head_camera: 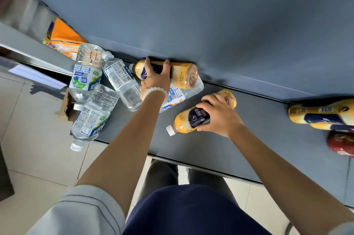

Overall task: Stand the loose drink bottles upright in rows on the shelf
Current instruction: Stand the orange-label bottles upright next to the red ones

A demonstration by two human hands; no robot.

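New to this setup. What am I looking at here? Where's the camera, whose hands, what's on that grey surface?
There is one picture, from a wide-angle camera worn on a person's head, looking forward and down. No robot: the two bare arms are the wearer's own.

The grey surface is a shelf with a grey back panel behind it. The left hand, with a bead bracelet on the wrist, grips a yellow drink bottle lying against the back panel. The right hand has its fingers curled round a second yellow bottle, also on its side, white cap towards the shelf's front edge.

To the left, several clear water bottles lie loose in a heap, some overhanging the shelf edge. At the far right, more yellow bottles lie down. None in view is plainly standing upright.
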